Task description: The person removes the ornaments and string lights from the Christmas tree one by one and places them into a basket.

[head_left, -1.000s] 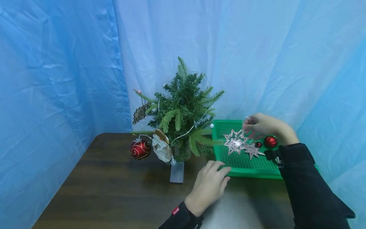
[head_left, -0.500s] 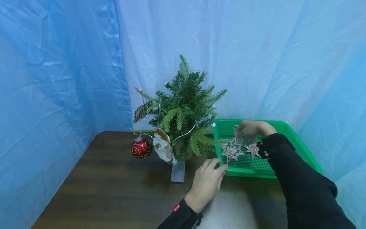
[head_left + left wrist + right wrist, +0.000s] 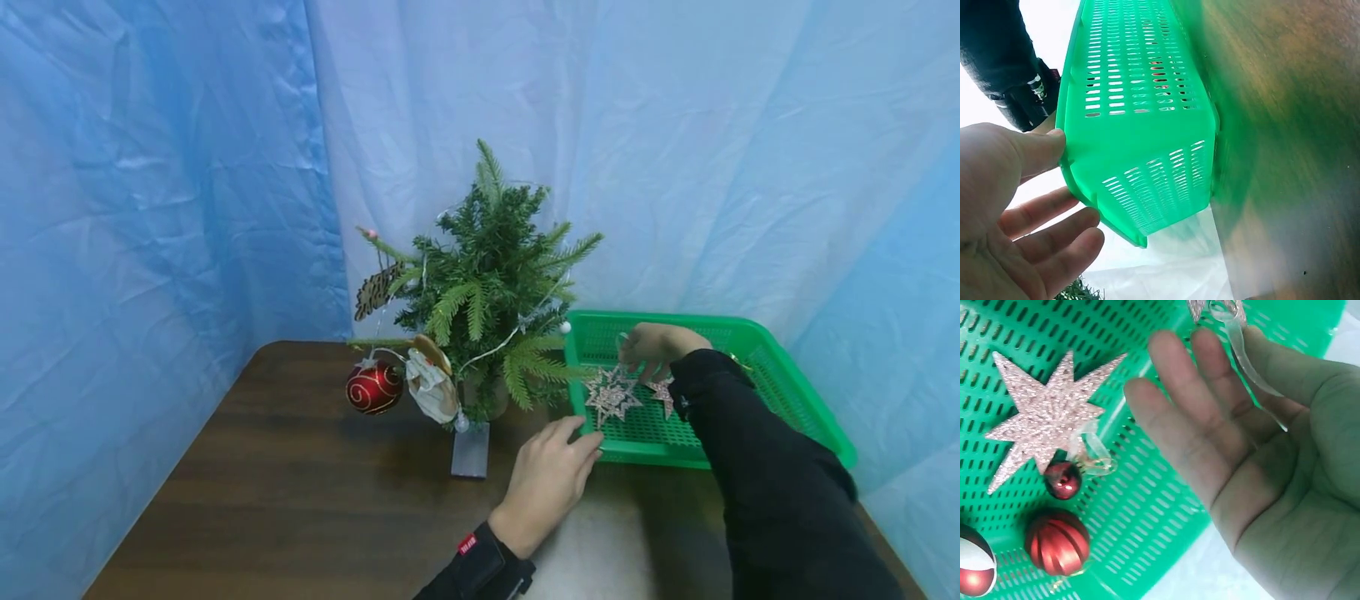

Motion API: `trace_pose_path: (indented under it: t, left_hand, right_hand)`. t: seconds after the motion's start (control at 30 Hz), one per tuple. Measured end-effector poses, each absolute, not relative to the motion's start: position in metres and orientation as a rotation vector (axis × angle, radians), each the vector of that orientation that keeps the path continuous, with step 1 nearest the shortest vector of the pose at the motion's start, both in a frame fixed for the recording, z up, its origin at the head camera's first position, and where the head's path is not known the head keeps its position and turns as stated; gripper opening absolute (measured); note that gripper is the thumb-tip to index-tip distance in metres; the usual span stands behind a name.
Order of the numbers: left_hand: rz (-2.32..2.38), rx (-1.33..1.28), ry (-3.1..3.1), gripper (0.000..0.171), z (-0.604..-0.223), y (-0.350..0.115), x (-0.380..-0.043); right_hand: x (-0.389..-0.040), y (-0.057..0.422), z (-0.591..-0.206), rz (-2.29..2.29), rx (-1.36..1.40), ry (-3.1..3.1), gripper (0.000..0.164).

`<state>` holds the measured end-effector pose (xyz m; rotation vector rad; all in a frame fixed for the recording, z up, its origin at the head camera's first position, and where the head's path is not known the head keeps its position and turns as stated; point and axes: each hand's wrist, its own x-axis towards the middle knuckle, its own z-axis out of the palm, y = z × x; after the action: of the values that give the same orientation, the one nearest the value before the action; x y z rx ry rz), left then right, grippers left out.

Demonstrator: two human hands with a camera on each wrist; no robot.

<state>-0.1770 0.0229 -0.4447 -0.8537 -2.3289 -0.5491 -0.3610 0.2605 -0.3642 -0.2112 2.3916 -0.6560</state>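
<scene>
My right hand (image 3: 654, 346) is over the green basket (image 3: 806, 400) and pinches the top of an openwork glitter star (image 3: 613, 393) by its ribbon loop. In the right wrist view only the edge of that star shows, with its clear ribbon (image 3: 1244, 356) trailing across the palm; the other fingers stretch loosely. A second, solid glitter star (image 3: 1047, 419) lies in the basket, partly behind my right hand in the head view. My left hand (image 3: 546, 479) rests with relaxed fingers at the basket's near left corner; the thumb (image 3: 1047, 150) touches the rim in the left wrist view.
Left of the basket stands a small Christmas tree (image 3: 487, 275) bearing a red swirl ball (image 3: 373, 387), a wooden ornament (image 3: 375, 293) and lights. A small red bauble (image 3: 1062, 479) and a ribbed red ball (image 3: 1057, 542) lie in the basket. Blue curtains (image 3: 187, 167) surround the brown table (image 3: 300, 500).
My right hand has carried the openwork star left and lower in the basket. My left fingers have come to the basket corner. My right sleeve now covers the red balls.
</scene>
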Motion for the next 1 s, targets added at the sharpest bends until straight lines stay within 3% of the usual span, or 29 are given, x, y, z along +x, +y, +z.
trace_pose_path:
  t: [1.0]
  left_hand:
    - [-0.561, -0.854, -2.366, 0.018, -0.444, 0.022, -0.177]
  right_hand:
    - [-0.369, 0.282, -0.407, -0.596, -0.041, 2.433, 0.032]
